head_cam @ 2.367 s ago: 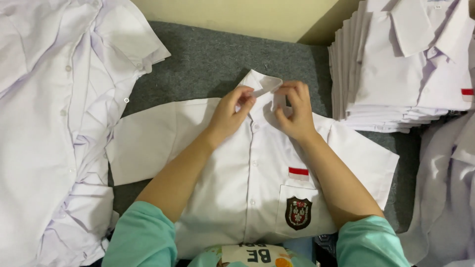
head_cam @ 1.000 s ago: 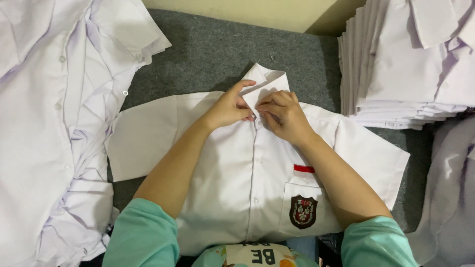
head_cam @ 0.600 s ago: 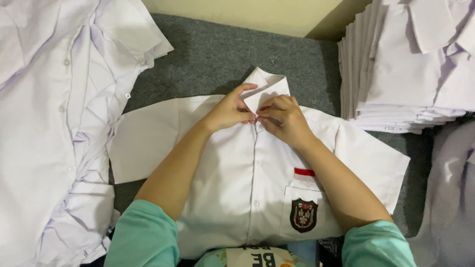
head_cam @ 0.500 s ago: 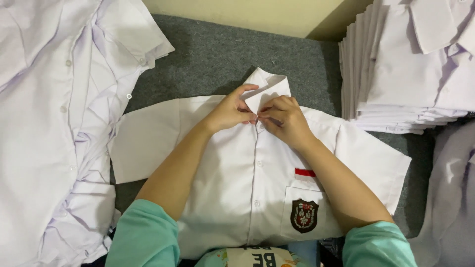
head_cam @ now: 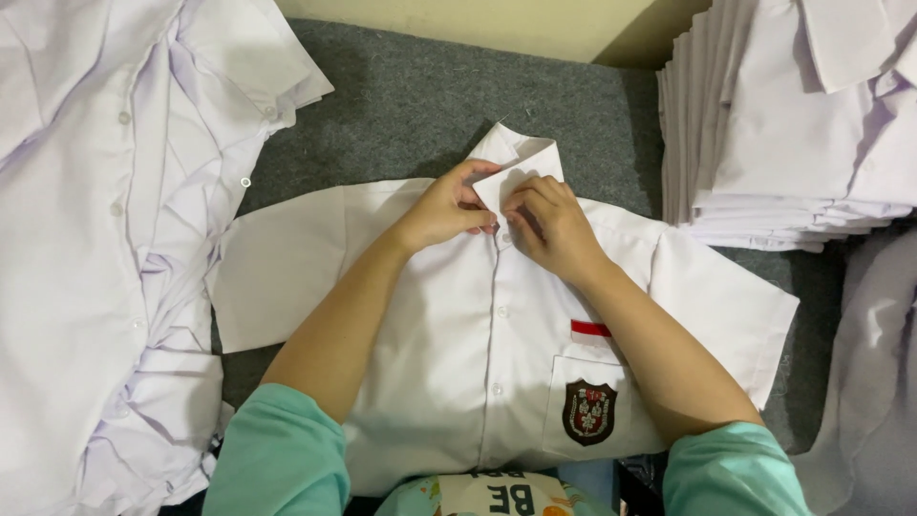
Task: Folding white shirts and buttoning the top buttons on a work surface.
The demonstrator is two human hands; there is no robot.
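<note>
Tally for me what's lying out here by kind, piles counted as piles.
Shirt laid flat under both hands, left hand and right hand: 1
Loose heaps of white shirts, one left, one right: 2
Neat folded stack: 1
Grey mat: 1
Total: 5

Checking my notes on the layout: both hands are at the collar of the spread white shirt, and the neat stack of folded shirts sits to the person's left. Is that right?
Not quite. The head view shows the left hand and right hand at the collar of the white shirt, but the folded stack sits to the person's right.
</note>
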